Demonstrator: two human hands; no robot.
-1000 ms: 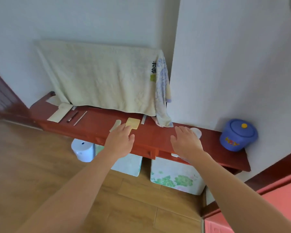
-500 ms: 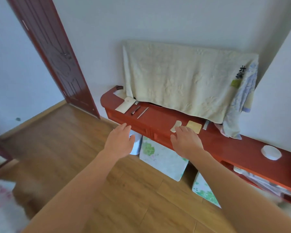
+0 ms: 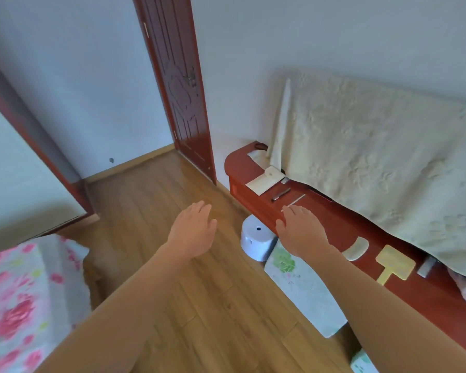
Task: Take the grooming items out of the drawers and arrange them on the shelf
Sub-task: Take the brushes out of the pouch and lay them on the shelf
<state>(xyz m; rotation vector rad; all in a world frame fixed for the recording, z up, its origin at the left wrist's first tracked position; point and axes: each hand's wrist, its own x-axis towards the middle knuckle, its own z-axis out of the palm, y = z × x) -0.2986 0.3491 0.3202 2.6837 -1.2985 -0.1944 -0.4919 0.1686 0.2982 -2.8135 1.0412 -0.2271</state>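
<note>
Both hands are empty. The left hand [image 3: 193, 230] is flat, palm down with fingers straight, and hangs over the floor [image 3: 151, 211], well left of the shelf [image 3: 331, 232]. It isn't reaching for anything, so it's probably just balancing the turn.

The right hand [image 3: 301, 232] is also flat with fingers together, over the shelf's near edge. Its fingertips are just beside the near end of a thin stick [image 3: 296, 201]. I can't tell whether they touch it.

Grooming items already lie on the shelf in a loose row:
- Far left end: a pale pouch [image 3: 262, 180], with a small metal clipper [image 3: 285, 180] just right of it.
- Next, a dark pen-like tool [image 3: 280, 194] and then the thin stick, roughly parallel and apart.
- Right of the right hand: a pale curved piece [image 3: 357, 249], a yellow paddle [image 3: 393, 265] and a small grey block [image 3: 425, 266].

Everything sits on the near strip of the shelf. That's likely because the towel [image 3: 374, 157] hangs over the back of it and leaves only that strip free. The gaps between items suggest they were set out singly so each stays easy to see and grab.

A panel on the shelf's left front may be a drawer, but I can't confirm it, and nothing visible is pulled open. A white tub [image 3: 256, 238] and a floral box [image 3: 304, 289] sit on the floor below the shelf.

My read is that the layout is mostly done and the right hand is placed to nudge the stick or check the left group.
</note>
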